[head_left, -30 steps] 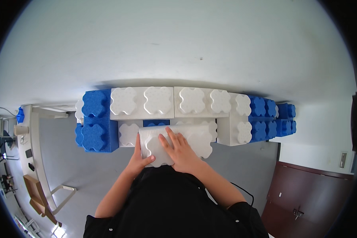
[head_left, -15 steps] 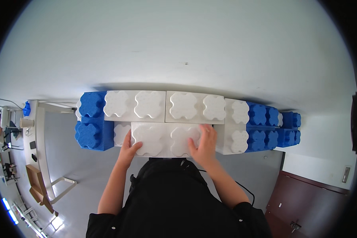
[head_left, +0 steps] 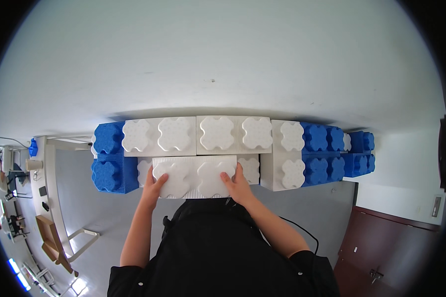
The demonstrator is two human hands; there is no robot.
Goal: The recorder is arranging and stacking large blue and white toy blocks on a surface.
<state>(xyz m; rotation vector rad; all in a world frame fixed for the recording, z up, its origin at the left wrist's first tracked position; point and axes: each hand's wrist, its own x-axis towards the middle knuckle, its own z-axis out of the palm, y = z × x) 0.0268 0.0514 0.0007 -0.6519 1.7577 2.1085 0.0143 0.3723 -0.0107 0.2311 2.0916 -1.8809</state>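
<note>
1. Two bare hands grasp one long, white, ribbed building block [head_left: 195,177]. It lies level in front of the person's black shirt [head_left: 208,237], with two cross-shaped studs facing up.
2. Left hand [head_left: 152,189]: the thumb presses on the upper face beside the left stud; the remaining visible fingers bear against the left end.
3. Right hand [head_left: 240,189]: the thumb rests on the right stud; the fingers close against the right end. The opposed grip probably keeps the block level and its long edge parallel to the row behind.
4. Block location: directly in front of two joined white two-stud blocks [head_left: 158,136], roughly centred on their joint. A lower white stud [head_left: 250,169] shows past its right end. Contact beneath the block cannot be confirmed.
5. Flanking parts: an upright blue ribbed block [head_left: 130,173] stands on the left; a white block set crosswise [head_left: 270,171] stands on the right, followed by blue studded blocks [head_left: 316,171]. The assembly runs along a pale wall [head_left: 208,59], likely for a straight reference.
6. Changes: one second ago, the block sits tilted, with the right hand spread across its top. Half a second ago, the right hand covers its rear right corner. At present, the right hand is at the end face, the block appears smaller, hence probably lower, and the lower right stud is exposed.
</note>
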